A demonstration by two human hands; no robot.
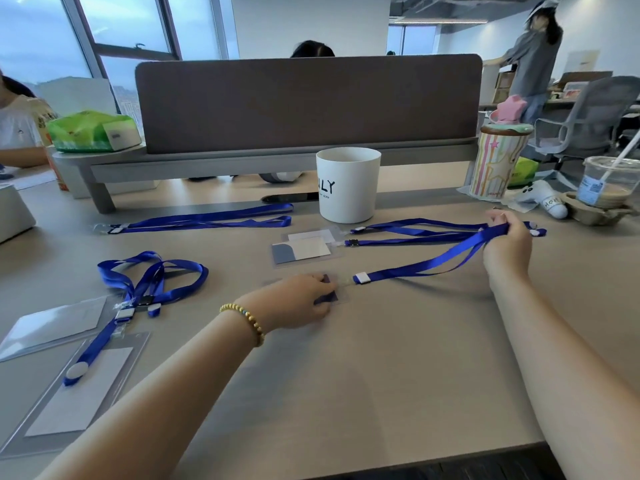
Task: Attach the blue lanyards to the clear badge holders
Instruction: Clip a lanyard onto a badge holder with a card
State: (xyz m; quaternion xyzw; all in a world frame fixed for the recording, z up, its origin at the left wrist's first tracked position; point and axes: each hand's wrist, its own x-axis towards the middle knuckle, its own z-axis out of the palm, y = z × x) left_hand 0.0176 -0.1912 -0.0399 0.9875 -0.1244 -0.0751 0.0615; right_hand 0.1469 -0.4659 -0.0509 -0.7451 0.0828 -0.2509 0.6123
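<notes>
Left hand curls over a clear badge holder mid-table. Right hand pinches its blue lanyard taut. Clip engagement is apparently complete, though obscured; excess pull risks detaching it.

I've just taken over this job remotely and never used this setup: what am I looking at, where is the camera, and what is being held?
There is no machine, just a person's two bare hands, filmed by one wide-angle camera on their head looking down at a beige table. The left hand rests on a clear plastic badge holder. The right hand pinches the blue ribbon lanyard leading to it. More lanyards, card holders and a white cup lie around.
</notes>
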